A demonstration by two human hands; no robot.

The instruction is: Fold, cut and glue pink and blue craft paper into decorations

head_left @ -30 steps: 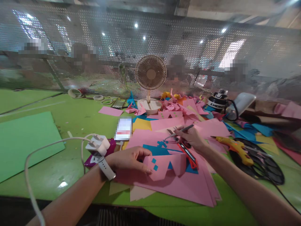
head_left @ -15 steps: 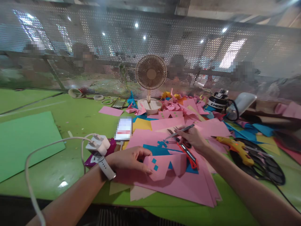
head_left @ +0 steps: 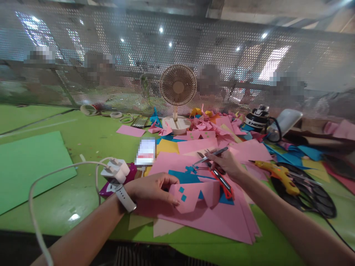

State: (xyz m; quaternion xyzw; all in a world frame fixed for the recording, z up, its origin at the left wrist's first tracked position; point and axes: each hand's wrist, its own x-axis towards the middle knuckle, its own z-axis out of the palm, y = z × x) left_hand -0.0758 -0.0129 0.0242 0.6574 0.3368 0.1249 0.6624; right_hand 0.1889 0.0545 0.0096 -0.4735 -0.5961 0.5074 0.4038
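My left hand (head_left: pixel 155 188), with a white watch on the wrist, pinches a folded pink paper piece (head_left: pixel 194 195) dotted with small blue squares. My right hand (head_left: pixel 226 162) grips metal tweezers (head_left: pixel 209 156), their tip pointing left over small blue paper bits (head_left: pixel 191 170) on the pink sheets (head_left: pixel 210 218). A red utility knife (head_left: pixel 222 181) lies just below my right hand on blue paper (head_left: pixel 183 176).
A small desk fan (head_left: pixel 178 96) stands at the back by a pile of folded paper shapes (head_left: pixel 210 123). A yellow glue gun (head_left: pixel 277 173) with black cable lies right. White chargers (head_left: pixel 115 170) and cable sit left, next to green card (head_left: pixel 27 166). Perforated screen (head_left: pixel 138 62) behind.
My right hand and the tweezers have shifted very slightly. My left hand and the pink piece stay put.
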